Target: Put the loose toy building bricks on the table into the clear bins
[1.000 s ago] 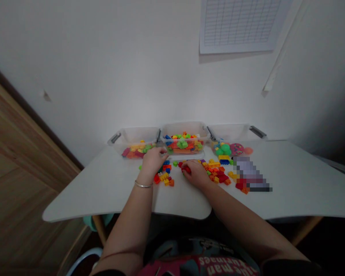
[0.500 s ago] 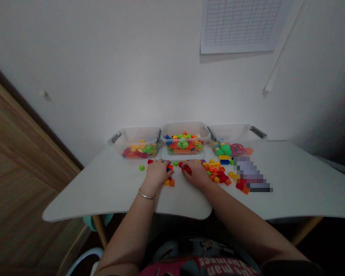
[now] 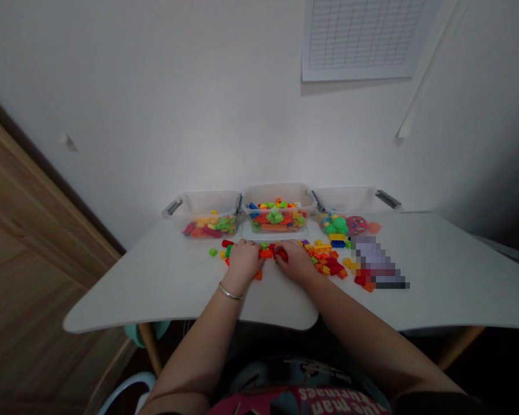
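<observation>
In the head view, both of your hands are down on the white table [image 3: 450, 276], just in front of the middle clear plastic bin [image 3: 278, 199], and they are close to each other. Your left hand [image 3: 243, 259] lies palm down, and its fingers reach an orange-red brick [image 3: 266, 253]. I cannot tell if this hand grasps something or only rests there. A metal bracelet [image 3: 229, 293] goes around your left wrist. Your right hand [image 3: 294, 260] is curved over a red brick [image 3: 281, 253] and its fingers touch it, but I cannot tell if the hand is really closed on it.

The middle bin holds many mixed toy bricks [image 3: 277, 219]. In front of it and to the left lie loose green bricks [image 3: 213, 252]. In front of it and to the right is a scattered group of yellow, orange and red bricks [image 3: 326, 260]. Directly left of the middle bin stands a left clear bin [image 3: 207, 202] with more bricks, and directly right of it stands a right clear bin [image 3: 346, 199] with green and pink toys. Further right of the middle bin, one object [image 3: 374, 262] is too blurred to tell.
</observation>
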`<move>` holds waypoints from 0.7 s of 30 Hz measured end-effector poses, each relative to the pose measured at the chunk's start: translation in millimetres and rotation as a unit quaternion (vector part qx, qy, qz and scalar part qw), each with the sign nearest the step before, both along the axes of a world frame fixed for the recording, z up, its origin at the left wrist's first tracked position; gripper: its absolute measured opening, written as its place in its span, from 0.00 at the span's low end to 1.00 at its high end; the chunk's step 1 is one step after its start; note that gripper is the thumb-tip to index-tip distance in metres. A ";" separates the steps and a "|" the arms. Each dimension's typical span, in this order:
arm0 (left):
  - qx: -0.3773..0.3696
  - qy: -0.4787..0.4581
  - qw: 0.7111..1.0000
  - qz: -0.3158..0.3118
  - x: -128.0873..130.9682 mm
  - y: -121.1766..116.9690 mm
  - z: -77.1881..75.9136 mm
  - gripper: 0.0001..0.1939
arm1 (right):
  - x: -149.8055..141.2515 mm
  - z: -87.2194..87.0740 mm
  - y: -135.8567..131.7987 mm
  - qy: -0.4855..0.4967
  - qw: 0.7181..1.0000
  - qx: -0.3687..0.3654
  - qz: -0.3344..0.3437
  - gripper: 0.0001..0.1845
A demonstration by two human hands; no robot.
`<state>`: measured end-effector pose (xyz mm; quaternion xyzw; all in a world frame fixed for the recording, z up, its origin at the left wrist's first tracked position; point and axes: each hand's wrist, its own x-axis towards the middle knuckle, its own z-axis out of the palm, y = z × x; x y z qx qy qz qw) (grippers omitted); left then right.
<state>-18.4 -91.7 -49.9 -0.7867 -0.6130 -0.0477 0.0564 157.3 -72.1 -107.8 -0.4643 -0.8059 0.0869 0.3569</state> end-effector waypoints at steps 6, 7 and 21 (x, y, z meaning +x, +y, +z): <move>0.000 0.004 1.000 0.006 1.2 0.1 -1.2 0.11 | -1.1 2.9 -2.0 -0.010 1.000 -0.005 -0.013 0.10; 0.001 0.004 1.000 0.006 0.8 -0.1 -1.4 0.11 | -1.4 3.9 -2.7 -0.013 1.000 -0.007 -0.024 0.11; 0.019 -0.114 0.993 0.035 -12.7 7.9 16.6 0.13 | -2.9 8.3 -6.2 -0.088 0.995 -0.002 -0.045 0.18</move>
